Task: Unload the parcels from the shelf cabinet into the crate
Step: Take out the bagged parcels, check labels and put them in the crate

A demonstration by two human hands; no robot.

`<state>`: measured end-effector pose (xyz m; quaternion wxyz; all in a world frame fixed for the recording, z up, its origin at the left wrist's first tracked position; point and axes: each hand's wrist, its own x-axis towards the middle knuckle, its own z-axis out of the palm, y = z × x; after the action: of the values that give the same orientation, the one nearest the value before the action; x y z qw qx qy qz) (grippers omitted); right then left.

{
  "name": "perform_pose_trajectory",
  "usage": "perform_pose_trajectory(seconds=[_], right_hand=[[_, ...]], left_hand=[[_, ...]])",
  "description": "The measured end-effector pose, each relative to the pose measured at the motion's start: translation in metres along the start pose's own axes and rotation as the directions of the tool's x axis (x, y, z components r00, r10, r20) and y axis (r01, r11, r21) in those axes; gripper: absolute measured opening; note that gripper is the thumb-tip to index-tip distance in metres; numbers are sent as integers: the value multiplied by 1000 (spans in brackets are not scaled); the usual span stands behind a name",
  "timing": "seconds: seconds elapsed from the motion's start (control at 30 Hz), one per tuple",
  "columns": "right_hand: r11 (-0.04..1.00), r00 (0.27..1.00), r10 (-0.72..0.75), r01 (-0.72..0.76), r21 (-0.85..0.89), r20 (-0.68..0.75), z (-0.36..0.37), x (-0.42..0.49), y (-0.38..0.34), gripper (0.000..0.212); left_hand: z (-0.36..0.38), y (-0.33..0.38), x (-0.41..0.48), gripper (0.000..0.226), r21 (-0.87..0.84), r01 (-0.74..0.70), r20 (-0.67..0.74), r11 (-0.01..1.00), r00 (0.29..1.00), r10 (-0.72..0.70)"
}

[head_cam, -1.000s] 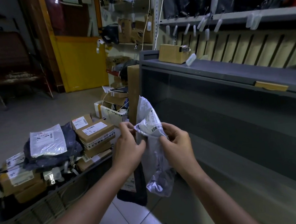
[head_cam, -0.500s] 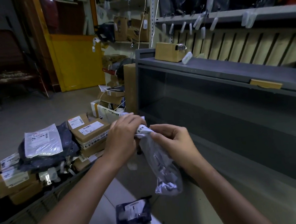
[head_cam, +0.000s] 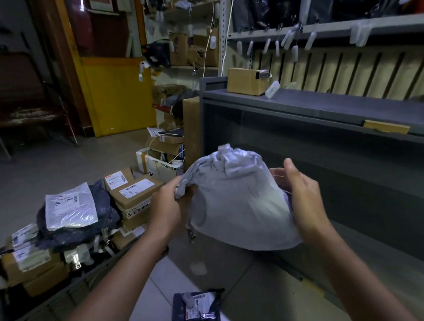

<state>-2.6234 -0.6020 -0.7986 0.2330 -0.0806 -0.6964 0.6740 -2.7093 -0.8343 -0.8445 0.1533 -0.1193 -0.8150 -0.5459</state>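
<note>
We hold the grey bag (head_cam: 236, 208) up in front of the cabinet (head_cam: 326, 103), right of the full crate (head_cam: 53, 306). Our left hand (head_cam: 167, 210) fingers are clenched on its upper left corner; our right hand (head_cam: 305, 199) grasps the right edge, fingers pointing up. The bag is stretched sideways between them, flat face towards us, crumpled end up. A dark parcel (head_cam: 196, 312) lies on the floor below.

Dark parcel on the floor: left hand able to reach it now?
Probably not yet: the left hand grips the grey bag. The dark parcel lies uncovered on the floor, so nothing else blocks it.
</note>
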Motion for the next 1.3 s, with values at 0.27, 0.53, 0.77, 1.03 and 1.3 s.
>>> perform_pose_trajectory(seconds=[0.27,0.53,0.77,1.03,1.3], right_hand=[[997,992,-63,57,-52,-112,-10,2,13,37],[997,971,-74,67,-41,-229,-17,2,20,71],[984,993,102,-108,139,52,-13,0,34,74],[982,968,121,-150,119,221,1,-8,35,22],[979,982,110,-134,152,155,9,-5,34,16]], left_hand=[[-7,10,-5,25,-257,49,-11,965,998,-54],[-19,-7,2,6,-412,186,-57,892,972,-229],[-20,-7,3,35,-618,290,-13,731,925,-379],[-21,-17,1,33,-559,445,145,699,883,-446],[-24,-23,-1,33,-541,511,207,668,851,-483]])
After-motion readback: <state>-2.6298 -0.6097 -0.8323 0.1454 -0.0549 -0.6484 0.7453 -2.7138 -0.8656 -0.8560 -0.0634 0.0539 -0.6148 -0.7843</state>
